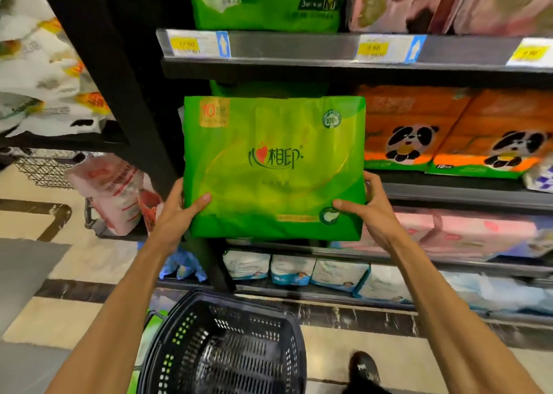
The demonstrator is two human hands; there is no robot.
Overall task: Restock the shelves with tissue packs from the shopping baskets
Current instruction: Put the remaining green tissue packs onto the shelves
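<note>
I hold a large green tissue pack (273,166) upright in front of the middle shelf (449,194), at its left end. My left hand (176,214) grips the pack's lower left edge, thumb on the front. My right hand (369,211) grips the lower right edge the same way. Behind the pack's top, another green pack (269,88) shows in the shelf opening. Below my arms, a dark plastic shopping basket (227,345) stands on the floor; no pack shows inside it.
Orange panda tissue packs (419,130) fill the shelf to the right. Above sit a green pack (266,1) and pink packs (449,1). Pink and white packs line the lower shelves. A black upright post (128,94) stands left. My shoe (363,366) is beside the basket.
</note>
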